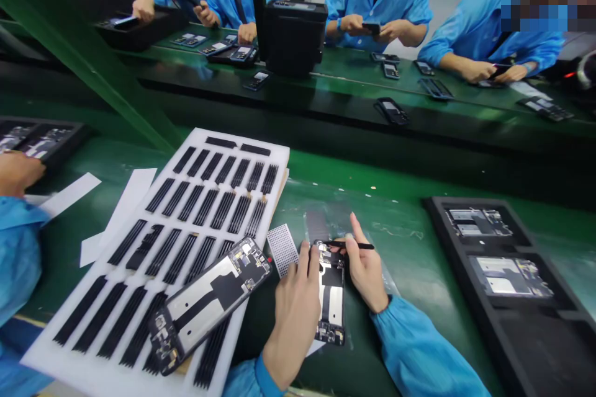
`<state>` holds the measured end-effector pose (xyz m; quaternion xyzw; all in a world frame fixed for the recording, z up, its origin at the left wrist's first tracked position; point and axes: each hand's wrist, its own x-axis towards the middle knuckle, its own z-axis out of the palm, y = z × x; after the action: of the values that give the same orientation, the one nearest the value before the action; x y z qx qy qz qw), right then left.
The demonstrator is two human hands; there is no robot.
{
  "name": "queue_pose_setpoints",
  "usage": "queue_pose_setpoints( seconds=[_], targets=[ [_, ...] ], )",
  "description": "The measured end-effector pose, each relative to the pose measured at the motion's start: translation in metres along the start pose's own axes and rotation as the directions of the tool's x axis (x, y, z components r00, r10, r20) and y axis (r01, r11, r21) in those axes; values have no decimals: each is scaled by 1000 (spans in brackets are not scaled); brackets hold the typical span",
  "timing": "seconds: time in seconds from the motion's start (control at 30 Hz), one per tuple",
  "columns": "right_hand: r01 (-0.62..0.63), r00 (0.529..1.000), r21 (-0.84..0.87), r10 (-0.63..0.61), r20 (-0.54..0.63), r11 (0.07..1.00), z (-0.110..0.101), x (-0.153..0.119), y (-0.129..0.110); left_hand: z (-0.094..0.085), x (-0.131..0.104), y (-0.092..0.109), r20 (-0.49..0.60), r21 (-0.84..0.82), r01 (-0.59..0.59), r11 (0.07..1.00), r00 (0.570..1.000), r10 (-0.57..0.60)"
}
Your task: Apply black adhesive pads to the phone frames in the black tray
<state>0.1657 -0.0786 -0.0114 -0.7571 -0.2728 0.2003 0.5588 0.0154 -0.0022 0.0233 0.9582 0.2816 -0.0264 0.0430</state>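
Note:
An opened phone body [332, 298] lies on the green bench, its inner parts facing up. My left hand [298, 301] rests along its left side, fingertips on the upper left edge. My right hand [365, 267] pinches thin black tweezers [358, 245] whose tip reaches the top of that phone. Just left of my fingers is a white sheet of small black dots [282, 249]. Another opened phone body [212, 304] lies tilted across a white foam tray [186, 279] that holds rows of black strips.
At the right, a black tray [503, 273] holds two opened phone bodies. White paper strips [123, 211] lie left of the foam tray. A co-worker's hand [19, 172] is at the far left; several people work across the bench. A green post [88, 49] slants at upper left.

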Motion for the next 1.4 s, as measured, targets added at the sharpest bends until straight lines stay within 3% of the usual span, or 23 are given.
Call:
queue_pose_setpoints(
  seconds=[0.5, 0.7, 0.77, 0.87, 0.93, 0.97, 1.1, 1.23, 1.4],
  targets=[
    [6, 999, -87, -2, 41, 996, -3, -2, -1, 2, 3, -1, -31, -96, 10, 995, 999, -13],
    [100, 992, -107, -91, 82, 989, -2, -7, 6, 3, 7, -1, -47, -81, -10, 997, 999, 6],
    [108, 994, -115, -105, 33, 987, -3, -9, 4, 4, 7, -2, -52, -107, -9, 994, 999, 3],
    [48, 968, -61, -61, -243, 997, -15, -4, -8, 5, 3, -8, -122, -248, 18, 969, 991, -49],
    [9, 914, 115, 39, -404, 993, -33, 3, -18, 6, -2, -14, -217, -409, 27, 912, 968, -126],
    [-5, 897, 226, 104, -430, 974, -44, 7, -23, 7, -6, -18, -254, -492, 25, 870, 952, -171],
    [-174, 877, 513, 369, -307, 841, -91, 15, -27, 12, -20, -30, -239, -720, 58, 691, 914, -326],
    [-420, 826, 520, 551, -121, 744, -117, 6, -16, 18, -23, -34, -101, -847, 169, 503, 880, -464],
    [-506, 819, 341, 565, -98, 792, -119, 0, -7, 18, -19, -32, -22, -889, 219, 402, 857, -514]
  ],
)
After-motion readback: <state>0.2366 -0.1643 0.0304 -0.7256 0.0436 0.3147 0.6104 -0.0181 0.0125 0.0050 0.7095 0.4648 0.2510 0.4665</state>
